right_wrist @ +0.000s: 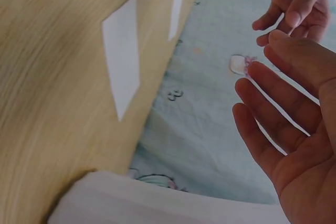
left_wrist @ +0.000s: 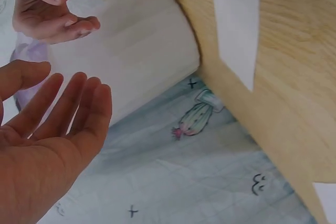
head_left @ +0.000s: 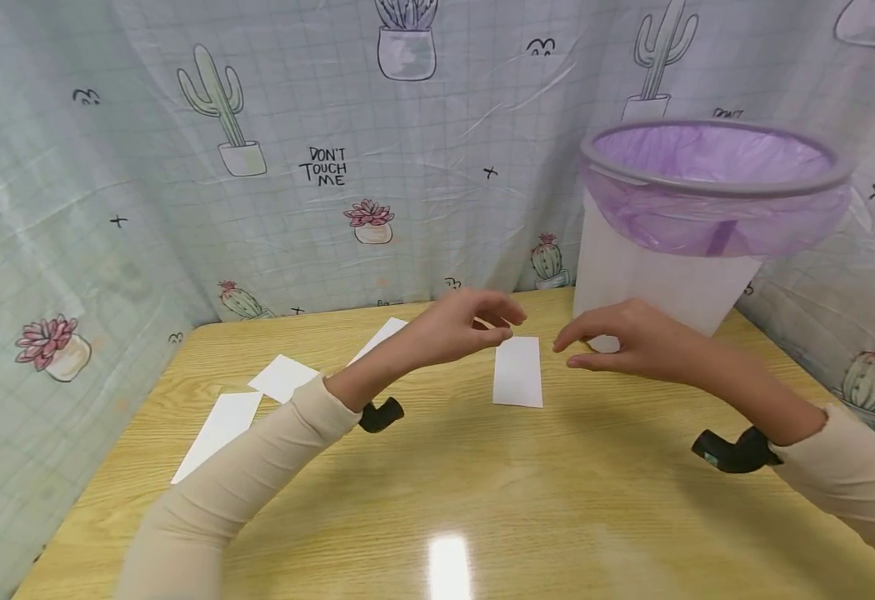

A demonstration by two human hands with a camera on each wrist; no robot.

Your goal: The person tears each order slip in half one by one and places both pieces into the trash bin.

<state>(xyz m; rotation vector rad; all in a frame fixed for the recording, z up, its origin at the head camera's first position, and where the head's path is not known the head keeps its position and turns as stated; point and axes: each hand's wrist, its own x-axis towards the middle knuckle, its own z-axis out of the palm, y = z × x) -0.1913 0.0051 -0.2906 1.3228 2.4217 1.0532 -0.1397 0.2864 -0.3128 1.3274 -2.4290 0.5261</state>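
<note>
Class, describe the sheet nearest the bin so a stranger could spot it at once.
Find the white bin with the purple liner. On the wooden table, just left of it, lies a white rectangular sheet. Unlike the other white pieces farther left, it lies alone.

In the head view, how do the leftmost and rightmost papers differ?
The rightmost paper shows between the left hand and right hand; the leftmost paper lies left of both. The rightmost paper points nearly straight ahead; the leftmost paper is slanted. The left sleeve partly hides the leftmost paper, but not the rightmost. Both are white and lie on the table.
</note>
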